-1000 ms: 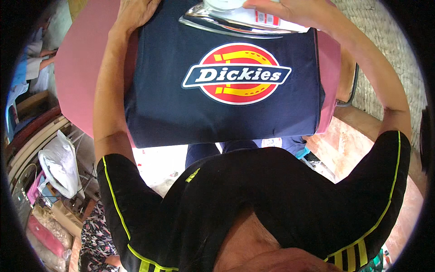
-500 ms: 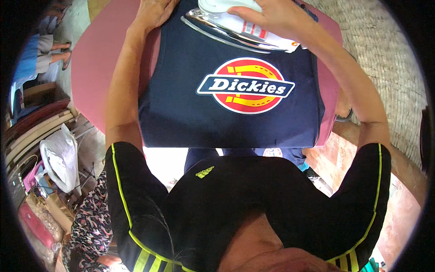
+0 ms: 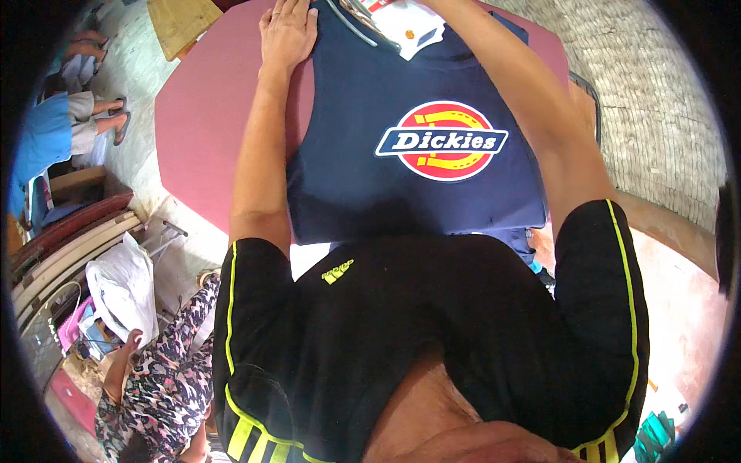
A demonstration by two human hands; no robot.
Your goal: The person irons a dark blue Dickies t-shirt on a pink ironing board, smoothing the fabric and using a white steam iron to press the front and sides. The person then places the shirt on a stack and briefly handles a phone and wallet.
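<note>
A navy sleeveless shirt (image 3: 347, 170) is spread over a padded dusty-pink board (image 3: 208, 116). Its print is a red oval with a yellow horseshoe and a dark banner. My left hand (image 3: 289, 32) lies flat at the shirt's left edge, fingers stretched out away from me. At the top of the view sits a white clothes iron (image 3: 409, 27) with a shiny metal base, resting on the far part of the shirt. My right arm reaches to the iron; the picture's upper edge cuts off most of that hand, and its fingers are hidden.
Left of the board, a person in a blue top (image 3: 46, 131) is partly visible. Another person in patterned clothing (image 3: 166, 378) is at the lower left, beside a white plastic bag (image 3: 123, 285) and stacked boards (image 3: 77, 239). A woven mat surface (image 3: 648, 108) lies on the right.
The iron and my right hand have moved farther away, partly out of the top of the view. My left hand now shows fully, flat at the shirt's edge. The patterned-clothed person shows more.
</note>
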